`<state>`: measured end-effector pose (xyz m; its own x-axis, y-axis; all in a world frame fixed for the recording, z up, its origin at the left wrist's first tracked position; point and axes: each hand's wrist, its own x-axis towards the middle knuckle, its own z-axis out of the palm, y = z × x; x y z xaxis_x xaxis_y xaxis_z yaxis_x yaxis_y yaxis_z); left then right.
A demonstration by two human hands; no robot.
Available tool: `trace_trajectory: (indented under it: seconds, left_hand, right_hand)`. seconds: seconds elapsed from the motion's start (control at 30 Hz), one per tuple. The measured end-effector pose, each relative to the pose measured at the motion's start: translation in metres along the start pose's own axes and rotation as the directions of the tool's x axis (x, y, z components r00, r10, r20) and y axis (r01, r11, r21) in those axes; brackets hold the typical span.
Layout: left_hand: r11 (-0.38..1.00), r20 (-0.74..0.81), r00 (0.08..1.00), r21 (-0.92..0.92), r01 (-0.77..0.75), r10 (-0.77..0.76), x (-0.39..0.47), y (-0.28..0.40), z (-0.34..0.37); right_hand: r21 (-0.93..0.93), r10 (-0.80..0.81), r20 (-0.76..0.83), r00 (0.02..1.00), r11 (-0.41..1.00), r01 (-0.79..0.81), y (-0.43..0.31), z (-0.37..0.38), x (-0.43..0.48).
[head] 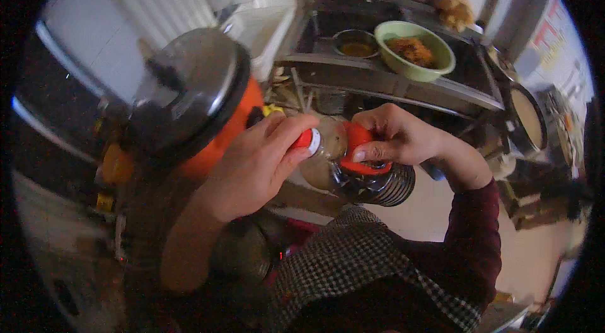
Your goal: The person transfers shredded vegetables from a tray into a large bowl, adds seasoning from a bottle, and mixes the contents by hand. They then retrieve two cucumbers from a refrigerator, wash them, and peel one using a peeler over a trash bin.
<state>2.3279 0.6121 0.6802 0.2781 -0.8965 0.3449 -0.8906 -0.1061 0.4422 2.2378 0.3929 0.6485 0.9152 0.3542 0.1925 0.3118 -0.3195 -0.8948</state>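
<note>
A clear plastic jug (326,162) with a red handle and a ribbed lower body is held tilted between my hands, its neck towards the left. My right hand (399,136) is closed around the red handle (357,139). The fingers of my left hand (260,160) pinch a red cap (304,140) with a white ring at the jug's neck. Whether the cap is tight or loose cannot be told. The jug's contents are hard to make out.
Close by on the left stands a large orange cooker (222,134) with a metal lid (194,63). A green bowl (442,61) of orange-brown food and a pan (355,44) of yellowish liquid sit on the stovetop (326,21). At right is a dark-rimmed pan (527,118).
</note>
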Motion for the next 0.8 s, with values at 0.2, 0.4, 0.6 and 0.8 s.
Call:
trace_trajectory:
  seconds: [0.2, 0.4, 0.6, 0.8]
  left_hand:
    - [0.973, -0.104, 0.995, -0.229, -0.023, -0.001, 0.138, 0.003, 0.104]
    - [0.948, -0.408, 0.863, -0.233, 0.215, -0.296, 0.277, -0.016, 0.15]
    - [0.649, -0.248, 0.664, -0.603, 0.464, -0.705, 0.274, -0.073, 0.163]
    - [0.318, -0.059, 0.437, -0.772, 0.55, -0.898, 0.219, -0.114, 0.186]
  right_hand:
    - [-0.246, 0.069, -0.279, 0.958, 0.959, -0.14, 0.04, -0.094, -0.098]
    - [-0.294, 0.237, -0.442, 0.865, 0.873, -0.389, 0.069, -0.204, -0.137]
    - [-0.499, 0.467, -0.521, 0.715, 0.513, -0.698, 0.152, -0.336, -0.126]
    - [-0.683, 0.535, -0.435, 0.725, 0.329, -0.652, 0.214, -0.396, -0.12]
